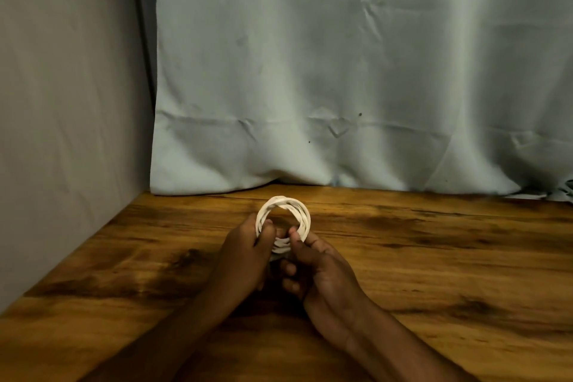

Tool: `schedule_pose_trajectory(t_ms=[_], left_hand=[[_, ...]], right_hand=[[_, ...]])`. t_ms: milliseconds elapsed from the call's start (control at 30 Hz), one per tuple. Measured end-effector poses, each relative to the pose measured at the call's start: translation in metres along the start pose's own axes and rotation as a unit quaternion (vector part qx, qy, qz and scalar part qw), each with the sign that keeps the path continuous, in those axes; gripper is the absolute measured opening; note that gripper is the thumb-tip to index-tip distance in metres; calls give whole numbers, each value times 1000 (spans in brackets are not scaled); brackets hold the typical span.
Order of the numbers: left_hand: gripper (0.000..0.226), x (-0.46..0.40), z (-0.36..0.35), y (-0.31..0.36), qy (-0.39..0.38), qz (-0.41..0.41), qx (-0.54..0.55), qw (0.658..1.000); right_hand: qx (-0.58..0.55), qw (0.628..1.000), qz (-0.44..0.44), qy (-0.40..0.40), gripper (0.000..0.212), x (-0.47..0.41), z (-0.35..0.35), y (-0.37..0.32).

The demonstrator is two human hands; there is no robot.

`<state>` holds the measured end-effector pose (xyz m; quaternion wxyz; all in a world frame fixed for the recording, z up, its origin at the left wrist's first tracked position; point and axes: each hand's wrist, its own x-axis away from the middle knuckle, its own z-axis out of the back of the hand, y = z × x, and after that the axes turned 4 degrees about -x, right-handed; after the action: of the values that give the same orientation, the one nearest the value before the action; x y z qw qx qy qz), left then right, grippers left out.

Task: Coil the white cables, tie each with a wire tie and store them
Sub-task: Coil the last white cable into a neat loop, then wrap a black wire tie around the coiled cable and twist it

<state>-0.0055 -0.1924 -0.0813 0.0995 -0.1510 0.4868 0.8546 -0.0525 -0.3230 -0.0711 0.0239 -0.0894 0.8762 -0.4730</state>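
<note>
White cable (299, 211), wound into a small round coil of several loops, stands upright above the wooden table (434, 257). I see my left hand (245, 257) and right hand (322, 267) pinching its lower arc; the upper arc rises beyond my fingertips toward the pale curtain (341, 71).

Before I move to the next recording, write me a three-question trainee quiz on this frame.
1. True or false: the white cable lies stretched out straight on the wooden table.
2. Which hands hold the coil? A) left hand only B) right hand only C) both
3. Fill in: behind the table hangs a pale ___.

Key: 1 false, it is wound into a ring; 2 C, both grip its lower part; 3 cloth.
</note>
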Motion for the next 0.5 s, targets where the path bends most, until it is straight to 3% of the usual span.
schedule_pose_trajectory(t_ms=[300, 500], left_hand=[[31, 2, 7, 7, -48, 54, 65, 995], [24, 13, 12, 11, -51, 60, 11, 997]], right_hand=[[-4, 1000, 5, -22, 18, -4, 2, -3], [17, 1000, 19, -1, 17, -3, 0, -4]])
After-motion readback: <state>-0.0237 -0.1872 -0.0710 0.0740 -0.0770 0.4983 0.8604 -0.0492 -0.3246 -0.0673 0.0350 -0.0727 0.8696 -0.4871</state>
